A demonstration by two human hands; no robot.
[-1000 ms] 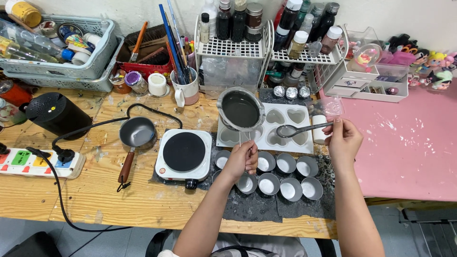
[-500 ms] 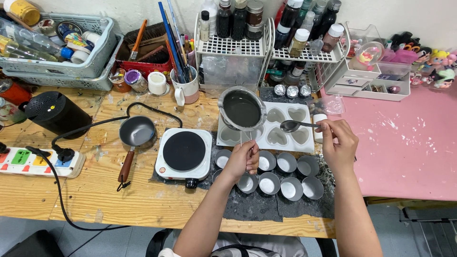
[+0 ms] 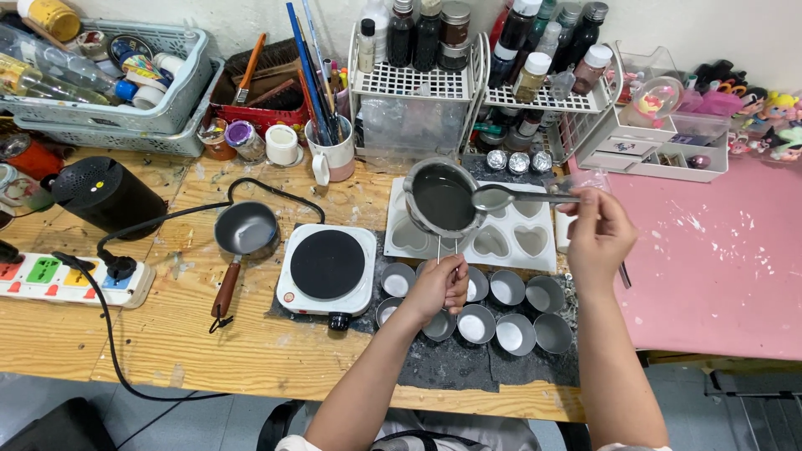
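Left hand (image 3: pixel 439 286): closed on the thin wire handle of a small metal melting pot (image 3: pixel 442 197), holding it raised over the white heart-shaped mould (image 3: pixel 510 242).
Right hand (image 3: pixel 597 238): closed on the handle of a metal spoon (image 3: pixel 498 198), whose bowl rests at the right rim of the pot.
Pot contents: dark grey liquid, surface level, near the brim.
Pot position: above the upper left of the mould, just behind the cluster of round metal cups (image 3: pixel 476 321).
Mould: white, heart cavities in rows, lying flat on the worktop (image 3: pixel 150 351) partly over a dark grey mat (image 3: pixel 455 367).
Cups: small and round with pale interiors, grouped beneath and to the right of the left hand.
Neighbours: white hotplate (image 3: pixel 327 267) just left of the cups; small grey saucepan (image 3: pixel 242 234) with wooden handle further left; pink mat (image 3: pixel 718 259) to the right.
Handling note, pot: judged best kept level by a firm pinch on the thin handle, since the liquid sits high and a tilt would spill onto the mould edge.
Handling note, spoon: judged best filled shallow and drained against the rim before crossing to a cavity.
Handling note, aim: keep the spoon low and centred over one heart.
Risk: drips on the ridges between cavities.
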